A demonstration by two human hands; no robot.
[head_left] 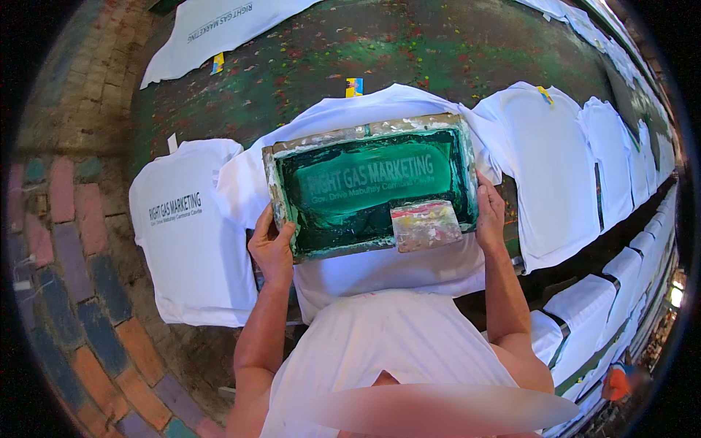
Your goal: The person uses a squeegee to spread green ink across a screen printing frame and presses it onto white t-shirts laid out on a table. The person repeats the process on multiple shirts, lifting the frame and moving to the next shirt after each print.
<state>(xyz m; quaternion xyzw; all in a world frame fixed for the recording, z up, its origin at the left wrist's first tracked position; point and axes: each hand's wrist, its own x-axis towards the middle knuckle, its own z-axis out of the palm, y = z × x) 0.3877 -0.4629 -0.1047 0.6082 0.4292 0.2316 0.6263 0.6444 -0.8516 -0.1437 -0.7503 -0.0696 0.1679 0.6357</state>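
Between my two hands is a screen printing frame (369, 131) with a paint-crusted rim and green mesh that carries lettering. My left hand (272, 247) grips its left edge near the lower corner, thumb on top. On the opposite edge my right hand (489, 210) is closed round the rim. A squeegee (426, 225), its block stained with paint, rests inside the frame at the lower right. Beneath the frame lies a white T-shirt (387, 271), mostly covered; whether the frame touches it, I cannot tell.
To the left lies a white T-shirt (191, 248) with dark printed lettering. Blank white shirts (544, 175) line the long paint-spattered table (350, 55) to the right. Another printed shirt (219, 33) lies across it. More shirts (584, 306) hang in a row at the lower right.
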